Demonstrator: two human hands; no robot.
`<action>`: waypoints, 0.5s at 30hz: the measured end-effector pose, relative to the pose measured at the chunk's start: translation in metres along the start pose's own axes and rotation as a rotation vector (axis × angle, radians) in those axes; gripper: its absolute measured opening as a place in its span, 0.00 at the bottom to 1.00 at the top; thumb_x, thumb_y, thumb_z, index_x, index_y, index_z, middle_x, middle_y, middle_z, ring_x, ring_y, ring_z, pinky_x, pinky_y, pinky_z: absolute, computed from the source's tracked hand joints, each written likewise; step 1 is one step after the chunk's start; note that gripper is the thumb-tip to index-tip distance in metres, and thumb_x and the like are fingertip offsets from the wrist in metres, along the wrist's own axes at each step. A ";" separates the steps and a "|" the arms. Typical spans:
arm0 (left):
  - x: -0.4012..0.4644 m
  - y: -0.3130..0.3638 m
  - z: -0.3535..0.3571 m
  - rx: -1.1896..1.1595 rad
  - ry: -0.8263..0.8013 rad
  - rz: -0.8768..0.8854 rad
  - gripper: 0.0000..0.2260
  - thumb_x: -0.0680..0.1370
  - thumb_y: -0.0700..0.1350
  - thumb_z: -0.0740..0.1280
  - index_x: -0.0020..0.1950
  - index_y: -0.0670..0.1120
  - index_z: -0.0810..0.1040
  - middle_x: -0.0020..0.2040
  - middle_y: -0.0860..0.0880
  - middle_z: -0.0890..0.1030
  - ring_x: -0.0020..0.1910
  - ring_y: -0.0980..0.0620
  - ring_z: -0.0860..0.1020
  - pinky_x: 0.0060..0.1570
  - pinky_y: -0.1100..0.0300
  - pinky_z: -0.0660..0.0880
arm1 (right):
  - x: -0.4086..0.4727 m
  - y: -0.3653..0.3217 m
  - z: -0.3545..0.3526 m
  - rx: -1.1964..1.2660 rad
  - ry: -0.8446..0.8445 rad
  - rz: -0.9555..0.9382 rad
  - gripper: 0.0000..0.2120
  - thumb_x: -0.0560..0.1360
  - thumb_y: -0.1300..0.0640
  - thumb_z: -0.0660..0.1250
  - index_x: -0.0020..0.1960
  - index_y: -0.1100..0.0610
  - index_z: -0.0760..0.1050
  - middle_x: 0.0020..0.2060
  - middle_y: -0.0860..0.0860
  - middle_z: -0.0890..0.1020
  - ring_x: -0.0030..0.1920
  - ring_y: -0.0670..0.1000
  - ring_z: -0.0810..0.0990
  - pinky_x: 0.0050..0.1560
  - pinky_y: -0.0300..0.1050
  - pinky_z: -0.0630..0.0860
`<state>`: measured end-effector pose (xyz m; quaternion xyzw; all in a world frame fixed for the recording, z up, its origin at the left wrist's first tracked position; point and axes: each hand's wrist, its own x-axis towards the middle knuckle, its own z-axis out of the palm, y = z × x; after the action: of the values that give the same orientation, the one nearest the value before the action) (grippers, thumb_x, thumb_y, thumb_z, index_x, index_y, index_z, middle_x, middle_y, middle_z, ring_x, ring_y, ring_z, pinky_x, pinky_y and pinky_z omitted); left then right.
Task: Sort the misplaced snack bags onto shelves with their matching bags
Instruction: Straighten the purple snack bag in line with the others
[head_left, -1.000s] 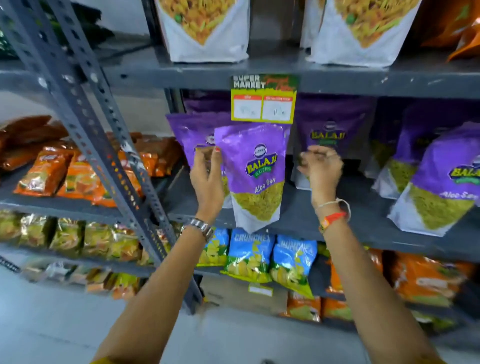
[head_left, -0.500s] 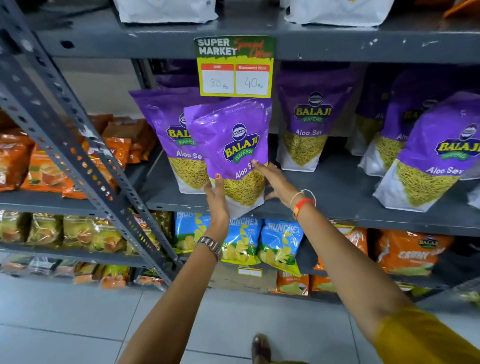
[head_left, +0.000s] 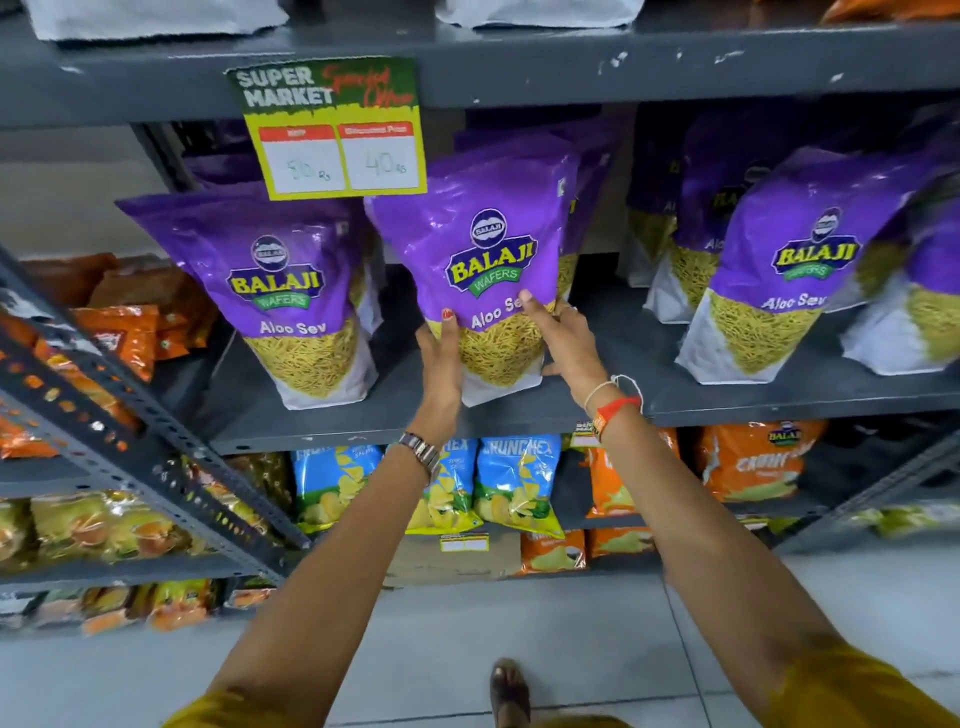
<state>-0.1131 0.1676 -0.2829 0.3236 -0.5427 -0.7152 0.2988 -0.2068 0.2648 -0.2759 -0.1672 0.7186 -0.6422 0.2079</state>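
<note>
- Both hands gripped the lower part of one purple Balaji Aloo Sev bag (head_left: 483, 270), which stood upright on the grey metal shelf (head_left: 597, 410).
- The left hand (head_left: 441, 358) clasped its left edge, thumb on the front.
- The right hand (head_left: 563, 338) held its right edge, fingers spread across the front.
- Matching Aloo Sev bags flanked it: one (head_left: 291, 296) just left, another (head_left: 779, 280) further right.
- A price tag (head_left: 332, 130) hung from the shelf above.
- Blue Crunchex bags (head_left: 514, 483) sat one shelf below.

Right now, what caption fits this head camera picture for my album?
Both hands, left and right, stand a purple Balaji Aloo Sev bag on the grey shelf among matching bags.
</note>
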 end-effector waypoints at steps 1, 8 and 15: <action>0.006 -0.001 0.006 0.025 -0.029 -0.025 0.21 0.77 0.57 0.58 0.64 0.45 0.63 0.62 0.45 0.74 0.60 0.45 0.75 0.63 0.40 0.71 | 0.002 0.002 -0.006 0.006 0.036 0.011 0.12 0.67 0.34 0.68 0.43 0.40 0.78 0.49 0.44 0.83 0.53 0.49 0.81 0.59 0.62 0.78; 0.024 -0.007 0.031 0.100 -0.206 -0.066 0.13 0.79 0.54 0.55 0.58 0.47 0.64 0.53 0.52 0.75 0.48 0.58 0.75 0.62 0.44 0.72 | 0.008 0.017 -0.027 0.068 0.177 0.023 0.11 0.65 0.35 0.68 0.41 0.40 0.78 0.47 0.46 0.83 0.53 0.51 0.81 0.59 0.61 0.78; 0.027 -0.023 0.032 0.127 -0.220 -0.115 0.13 0.79 0.55 0.54 0.58 0.49 0.64 0.50 0.57 0.74 0.48 0.61 0.74 0.61 0.46 0.71 | 0.009 0.030 -0.032 0.077 0.140 0.041 0.11 0.73 0.43 0.67 0.49 0.48 0.74 0.46 0.46 0.81 0.47 0.44 0.79 0.59 0.58 0.78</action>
<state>-0.1563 0.1704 -0.3023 0.2923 -0.5969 -0.7265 0.1749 -0.2302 0.2908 -0.3032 -0.0990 0.7093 -0.6753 0.1762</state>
